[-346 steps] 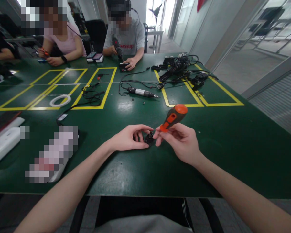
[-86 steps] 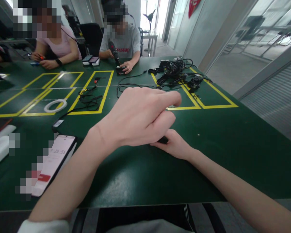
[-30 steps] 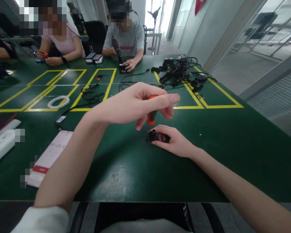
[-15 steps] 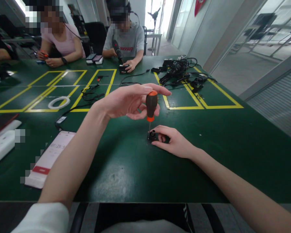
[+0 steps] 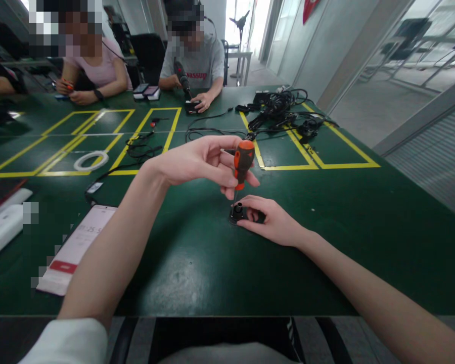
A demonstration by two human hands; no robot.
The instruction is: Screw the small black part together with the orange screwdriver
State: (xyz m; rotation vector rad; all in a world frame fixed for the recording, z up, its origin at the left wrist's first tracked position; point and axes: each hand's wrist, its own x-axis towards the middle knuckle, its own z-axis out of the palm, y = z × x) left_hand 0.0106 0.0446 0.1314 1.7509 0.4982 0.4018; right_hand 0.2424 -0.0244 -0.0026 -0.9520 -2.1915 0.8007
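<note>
Orange screwdriver (image 5: 244, 157) occupies left hand (image 5: 199, 163); right hand (image 5: 276, 222) holds black part (image 5: 235, 216).

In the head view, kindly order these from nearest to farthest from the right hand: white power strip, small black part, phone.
1. Small black part, held by the right hand.
2. Phone, to the left.
3. White power strip, farther left.

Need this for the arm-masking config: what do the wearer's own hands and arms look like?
Both the left hand and right hand are ungloved, no watch or ring visible. Pale sleeve below the left elbow; no sleeve visible on the right.
</note>
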